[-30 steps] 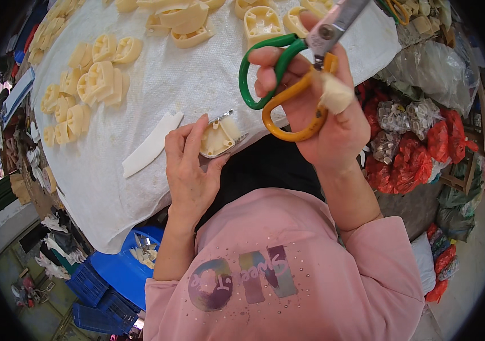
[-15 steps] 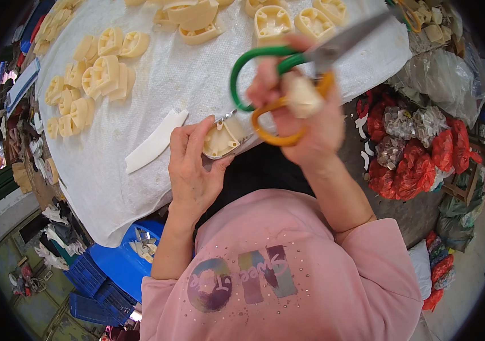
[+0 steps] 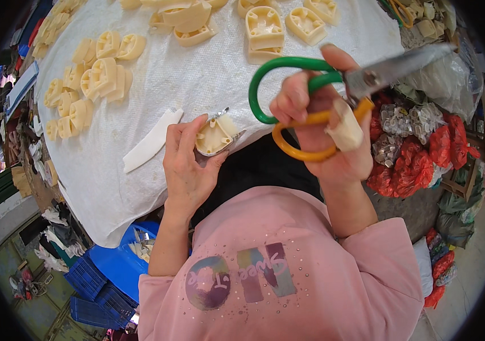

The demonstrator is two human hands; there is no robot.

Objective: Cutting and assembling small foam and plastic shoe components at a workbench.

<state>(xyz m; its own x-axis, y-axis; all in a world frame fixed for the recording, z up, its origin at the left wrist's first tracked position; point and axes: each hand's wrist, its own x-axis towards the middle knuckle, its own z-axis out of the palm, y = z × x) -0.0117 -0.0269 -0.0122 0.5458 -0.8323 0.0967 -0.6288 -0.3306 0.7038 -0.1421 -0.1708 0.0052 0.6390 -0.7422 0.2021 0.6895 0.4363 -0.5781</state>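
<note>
My left hand [image 3: 184, 165] is closed on a small cream plastic piece [image 3: 213, 140] at the front edge of the cloth-covered table. Its hollow side with little posts faces up, and a shiny silvery strip [image 3: 220, 113] sticks out past its rim. Raised to the right of it, my right hand [image 3: 325, 125] grips scissors [image 3: 295, 63] with one green and one orange handle loop. Their blades point up and right, away from the piece. A cream wrapping [image 3: 345, 129] covers one digit of that hand. Left of my left hand lies a curved white strip [image 3: 152, 140].
Several similar cream pieces [image 3: 104, 79] lie in clusters on the white cloth [image 3: 165, 68]. Below the table's left side stands a blue tub [image 3: 111, 258] beside blue crates [image 3: 95, 284]. Red plastic bags [image 3: 410, 170] are heaped on the floor at right.
My right hand has moved right with the scissors, farther from the cream piece. My left hand has shifted slightly left, still holding the piece, and the silvery strip's ends now show more fully.
</note>
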